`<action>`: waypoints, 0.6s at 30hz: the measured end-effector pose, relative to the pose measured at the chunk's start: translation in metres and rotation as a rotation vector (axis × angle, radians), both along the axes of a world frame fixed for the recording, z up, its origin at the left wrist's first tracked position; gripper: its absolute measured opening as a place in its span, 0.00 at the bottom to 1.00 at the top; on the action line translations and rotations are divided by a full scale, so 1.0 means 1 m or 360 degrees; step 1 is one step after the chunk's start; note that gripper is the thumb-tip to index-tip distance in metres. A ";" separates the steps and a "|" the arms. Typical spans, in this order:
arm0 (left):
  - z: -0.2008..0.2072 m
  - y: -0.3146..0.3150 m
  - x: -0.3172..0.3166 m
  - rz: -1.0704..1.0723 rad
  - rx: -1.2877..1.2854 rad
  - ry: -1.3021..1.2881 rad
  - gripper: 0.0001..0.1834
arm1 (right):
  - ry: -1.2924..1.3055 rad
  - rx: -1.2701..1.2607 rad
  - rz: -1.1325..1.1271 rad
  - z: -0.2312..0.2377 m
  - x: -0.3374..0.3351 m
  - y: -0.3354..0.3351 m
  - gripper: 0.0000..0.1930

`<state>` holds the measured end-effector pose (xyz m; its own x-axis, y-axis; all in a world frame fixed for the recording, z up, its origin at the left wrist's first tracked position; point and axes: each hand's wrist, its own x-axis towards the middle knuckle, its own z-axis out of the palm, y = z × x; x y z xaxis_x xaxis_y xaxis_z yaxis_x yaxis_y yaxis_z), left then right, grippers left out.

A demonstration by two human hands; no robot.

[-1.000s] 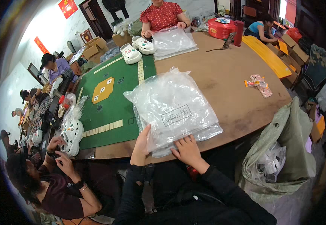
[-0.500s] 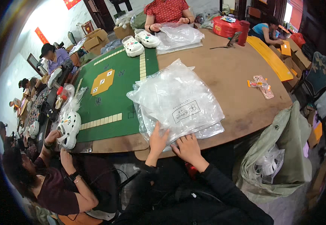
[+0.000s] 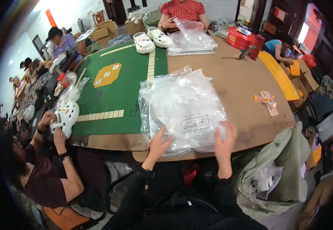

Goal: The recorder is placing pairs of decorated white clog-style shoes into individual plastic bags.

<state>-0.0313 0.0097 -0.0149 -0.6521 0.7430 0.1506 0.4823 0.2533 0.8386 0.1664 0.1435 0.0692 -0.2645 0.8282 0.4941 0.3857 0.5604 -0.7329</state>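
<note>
Table (image 3: 250,84): brown top, near edge before the wearer. Green mat (image 3: 124,96): covers the left part of the top; white tile rows and a tan centre patch are printed on it. Sack (image 3: 291,168): grey-green, standing open beyond the table's near right corner, with a white article in clear film inside.

Stack of clear plastic bags (image 3: 185,96): lying flat at the middle of the table's near edge, overlapping the mat's near right corner; a dark boxed print faces up. Yellow board (image 3: 279,76): runs along the table's right edge, towards the far end. Second stack of bags (image 3: 193,44): at the far edge, before a person in a red patterned top. Red reel (image 3: 239,40): near the far right corner.

White clogs (image 3: 144,44): a pair, on the mat towards the far edge, just left of the second stack.

Left hand (image 3: 159,147): on the first stack's near left part, thumb and fingers spread. Right hand (image 3: 224,143): blurred, at the stack's near right corner, thumb parted from fingers; firm contact cannot be determined.

Red tumbler (image 3: 256,48): upright beside the reel. Pink phone case (image 3: 270,105): near the right edge, a small orange-ended packet across it.
</note>
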 end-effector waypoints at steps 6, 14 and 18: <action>-0.017 -0.005 -0.007 -0.0118 0.0070 0.0091 0.27 | -0.0468 -0.0700 0.0167 -0.035 0.035 0.051 0.26; 0.019 -0.009 0.005 -0.0125 0.0085 -0.0010 0.30 | -0.0535 -0.0627 -0.0075 -0.035 0.079 0.028 0.28; 0.021 -0.018 0.007 -0.0182 0.0130 -0.0067 0.27 | -0.0559 -0.0165 0.0031 -0.032 0.086 0.045 0.28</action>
<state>-0.0248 -0.0081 0.0060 -0.5708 0.7993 0.1878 0.4678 0.1286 0.8744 0.2527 0.1880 0.0375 -0.4191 0.8624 0.2839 0.6139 0.4995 -0.6112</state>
